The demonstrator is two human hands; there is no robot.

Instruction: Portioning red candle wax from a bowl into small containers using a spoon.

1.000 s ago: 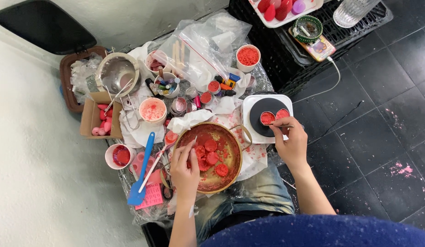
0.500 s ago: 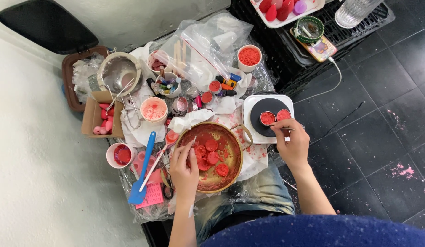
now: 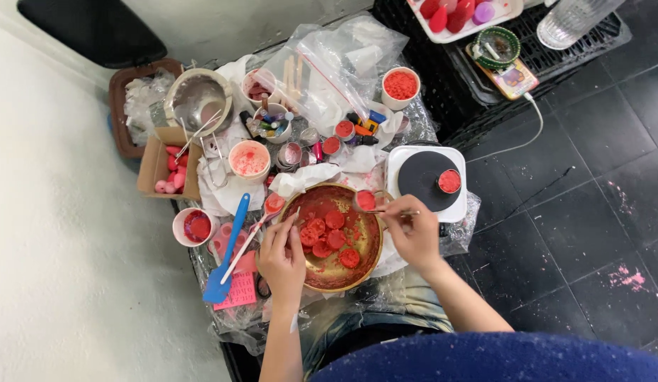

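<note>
Brass bowl (image 3: 368,272): on cluttered table, holds red discs (image 3: 329,237). Hotplate (image 3: 426,180): just right of bowl, one red cup (image 3: 449,181) on it. Right hand (image 3: 412,232): grip pinching thin stick over bowl rim. Left hand (image 3: 281,256): grip pinching white stick at bowl's left edge.

Both forearms reach forward; the left hand (image 3: 281,258) has curled fingers, the right hand (image 3: 412,233) pinches, fingers bent leftward.

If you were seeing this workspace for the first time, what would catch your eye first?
The brass bowl of red discs sits at centre, with the left hand at its rim and the right hand holding a thin stick over it. Right of it, a white hotplate bears one red-filled tin.
</note>
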